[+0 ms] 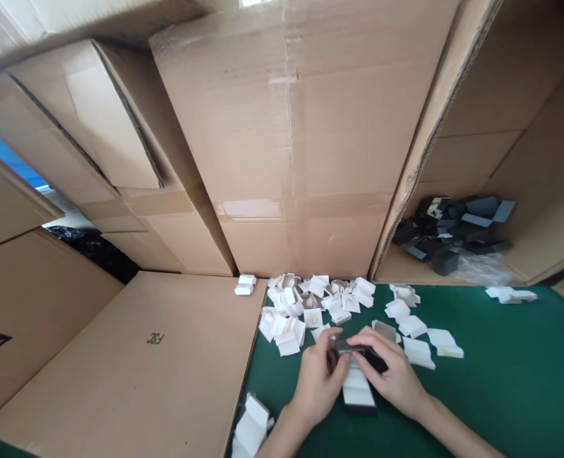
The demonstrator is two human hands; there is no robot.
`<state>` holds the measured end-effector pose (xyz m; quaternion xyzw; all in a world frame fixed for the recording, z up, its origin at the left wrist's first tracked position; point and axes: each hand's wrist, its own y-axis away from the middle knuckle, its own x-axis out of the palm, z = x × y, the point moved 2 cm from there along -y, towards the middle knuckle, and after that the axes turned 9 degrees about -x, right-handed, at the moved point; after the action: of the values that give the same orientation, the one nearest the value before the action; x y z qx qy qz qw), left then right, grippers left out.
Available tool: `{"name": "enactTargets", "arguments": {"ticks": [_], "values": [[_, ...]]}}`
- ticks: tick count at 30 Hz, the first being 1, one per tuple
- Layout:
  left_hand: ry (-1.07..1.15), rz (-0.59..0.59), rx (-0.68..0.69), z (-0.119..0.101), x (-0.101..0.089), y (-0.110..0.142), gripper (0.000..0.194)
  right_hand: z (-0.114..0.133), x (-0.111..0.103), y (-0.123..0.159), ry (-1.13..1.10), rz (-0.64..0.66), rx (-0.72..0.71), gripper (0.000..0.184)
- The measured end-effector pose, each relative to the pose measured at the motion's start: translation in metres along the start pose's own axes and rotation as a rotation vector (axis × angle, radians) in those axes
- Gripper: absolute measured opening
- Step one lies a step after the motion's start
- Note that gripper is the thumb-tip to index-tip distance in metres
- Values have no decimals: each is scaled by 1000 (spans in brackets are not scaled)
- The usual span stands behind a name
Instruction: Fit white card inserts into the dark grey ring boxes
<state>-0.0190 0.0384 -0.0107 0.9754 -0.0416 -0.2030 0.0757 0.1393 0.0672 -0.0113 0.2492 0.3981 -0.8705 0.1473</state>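
My left hand (319, 374) and my right hand (391, 366) meet over the green table, fingers closed on a small dark grey box (349, 347). The thumbs of both hands press its near side. Just below the fingers stretches a white folded card strip (357, 385) with a dark edge at its near end; whether it joins the box, I cannot tell. Part of the box is hidden by my fingers. Beyond my hands lies a pile of crumpled white folded card pieces (289, 312), and more white pieces (418, 352) lie to the right.
A large cardboard sheet (133, 362) covers the left side of the green table (511, 369). Tall cartons (282, 140) stand behind. At the right rear, an open carton (482, 149) holds several black boxes (454, 229) and clear plastic. White card (252, 425) lies near my left forearm.
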Motion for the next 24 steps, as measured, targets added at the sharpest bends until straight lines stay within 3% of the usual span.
{"name": "enactTargets", "arguments": {"ticks": [9, 20, 24], "values": [[-29, -33, 48, -4, -1, 2, 18, -4, 2, 4, 5, 55, 3, 19], [-72, -94, 61, -3, 1, 5, 17, -7, 7, 5, 119, 176, 54, 23], [-69, -60, 66, -2, 0, 4, 20, -7, 6, 5, 104, 166, 57, 22]]}}
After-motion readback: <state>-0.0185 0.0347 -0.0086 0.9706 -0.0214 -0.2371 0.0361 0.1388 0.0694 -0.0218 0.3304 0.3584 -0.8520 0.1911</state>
